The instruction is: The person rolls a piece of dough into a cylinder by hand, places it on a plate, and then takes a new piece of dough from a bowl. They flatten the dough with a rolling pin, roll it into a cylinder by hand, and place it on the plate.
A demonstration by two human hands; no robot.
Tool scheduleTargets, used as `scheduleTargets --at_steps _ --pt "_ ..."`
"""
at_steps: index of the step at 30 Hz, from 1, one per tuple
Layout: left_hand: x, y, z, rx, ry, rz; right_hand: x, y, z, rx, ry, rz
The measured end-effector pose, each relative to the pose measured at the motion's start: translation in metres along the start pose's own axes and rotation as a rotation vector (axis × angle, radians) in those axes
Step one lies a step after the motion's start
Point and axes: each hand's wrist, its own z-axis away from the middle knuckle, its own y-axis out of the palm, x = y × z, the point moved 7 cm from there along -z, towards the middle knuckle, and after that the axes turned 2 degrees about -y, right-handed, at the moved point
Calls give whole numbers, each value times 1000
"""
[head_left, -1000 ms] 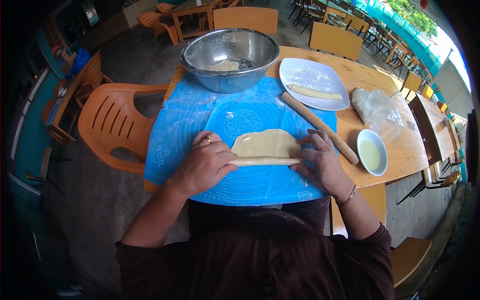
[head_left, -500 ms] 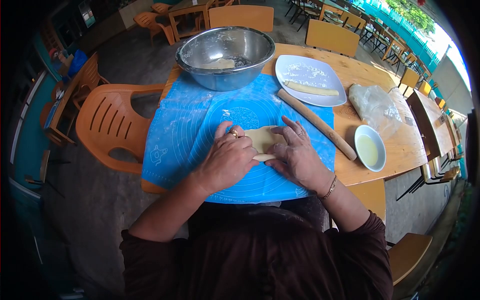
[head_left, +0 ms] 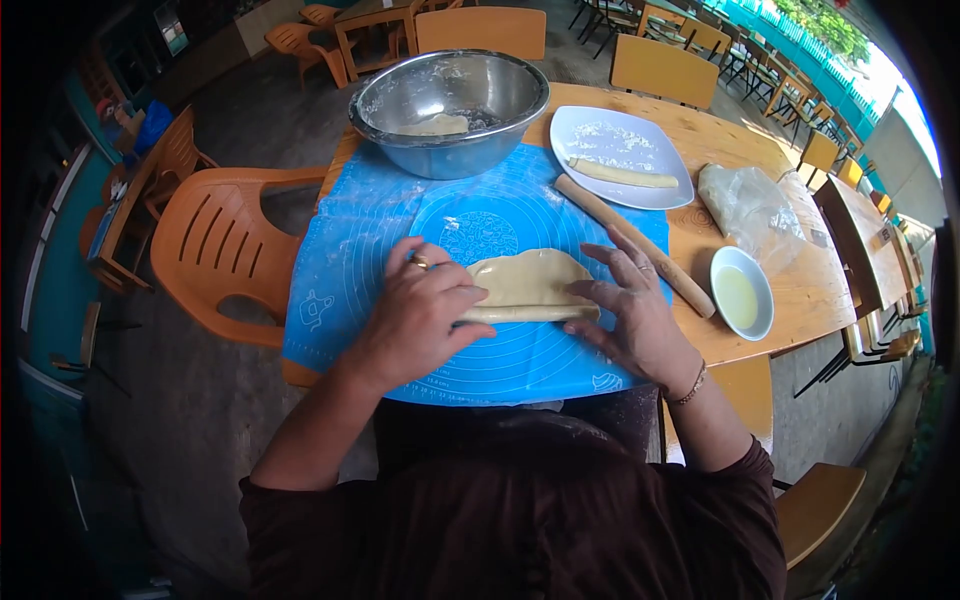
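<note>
A flattened sheet of pale dough (head_left: 530,278) lies on the blue pastry mat (head_left: 350,250), its near edge folded into a narrow roll. My left hand (head_left: 425,305) is at the left end of the dough, fingers apart, with the index finger and thumb on either side of the rolled edge. At the other end, my right hand (head_left: 635,305) is spread, fingertips touching the dough's right side and thumb by the roll. Neither hand closes around the dough. A wooden rolling pin (head_left: 635,245) rests diagonally beyond my right hand.
A steel bowl (head_left: 450,115) with dough inside stands at the back left. A white plate (head_left: 640,130) bears flour and a dough roll (head_left: 622,174). To the right are a plastic bag (head_left: 750,205) and a small bowl of pale yellow liquid (head_left: 740,295). An orange chair (head_left: 220,250) stands at left.
My hands have moved apart from the middle of the dough toward its two ends, and their fingers have spread. More of the dough sheet and its rolled near edge now shows.
</note>
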Motion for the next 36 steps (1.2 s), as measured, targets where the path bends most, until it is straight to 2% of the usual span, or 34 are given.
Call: scheduleTargets --at_steps 1,4,6,11,17,21,22,24,26,27,31,34,36 --pt "-14 4 -4 -29 65 -7 11 7 -6 8 -48 -7" --pt "-22 33 -7 39 86 -147 28 26 -19 39 -118 -14" --pt "-18 30 -4 31 75 -141 28 38 -21 47 -188 4" --pt "3 9 21 -32 23 -98 5 26 -7 42 -98 -16" --pt "25 -10 36 6 -69 -156 -15 3 14 10 -23 27" --pt "3 -7 22 -97 -52 -153 5 -2 10 -41 13 59" --pt "-15 0 14 -127 17 -96 13 7 8 -39 15 60" --pt "-35 16 4 -160 91 -36 39 29 2 -63 -184 18" --pt "-37 44 2 -98 82 -236 40 46 1 -40 -171 42" --pt "-33 47 1 -56 20 -227 39 51 1 -12 -160 58" --pt "-21 33 10 -62 42 -141 25 35 8 -46 -183 94" --pt "-4 14 24 -71 21 -78 6 17 21 -100 -125 99" --pt "9 6 31 -45 -52 -114 -1 6 28 -132 -104 114"
